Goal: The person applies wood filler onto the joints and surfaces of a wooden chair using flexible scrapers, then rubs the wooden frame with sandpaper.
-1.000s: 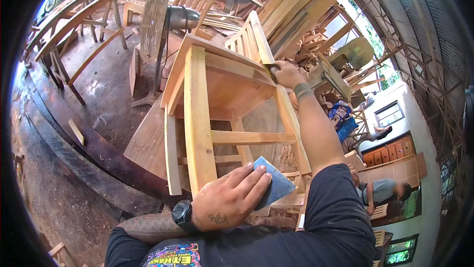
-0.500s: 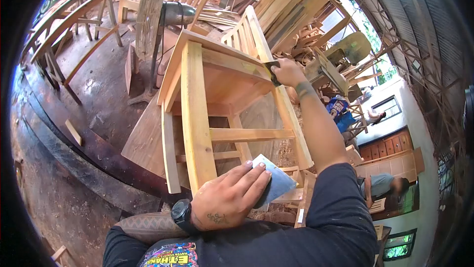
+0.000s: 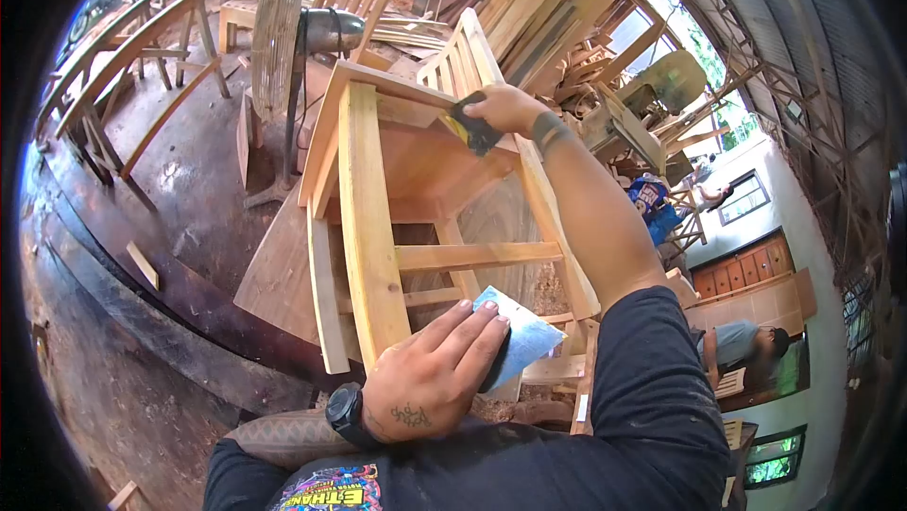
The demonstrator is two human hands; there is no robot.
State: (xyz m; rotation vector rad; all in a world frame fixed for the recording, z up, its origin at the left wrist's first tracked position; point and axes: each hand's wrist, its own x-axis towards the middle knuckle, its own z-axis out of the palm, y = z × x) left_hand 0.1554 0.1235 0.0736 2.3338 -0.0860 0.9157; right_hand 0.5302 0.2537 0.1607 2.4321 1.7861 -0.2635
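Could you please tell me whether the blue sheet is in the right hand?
No, the blue sheet is under the fingers of the left hand, while the right hand holds a dark pad.

Your left hand [image 3: 422, 374] is low, its tattooed back facing up, its fingers extended side by side toward the upper right and the thumb out of sight. Your right arm [image 3: 605, 209] reaches up and forward with a dark band around the forearm, and your right hand [image 3: 504, 111] is curled in a grip.

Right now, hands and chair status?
Left hand at chair leg, blue sheet under fingers. Right hand holding dark pad, partly hiding seat rail.
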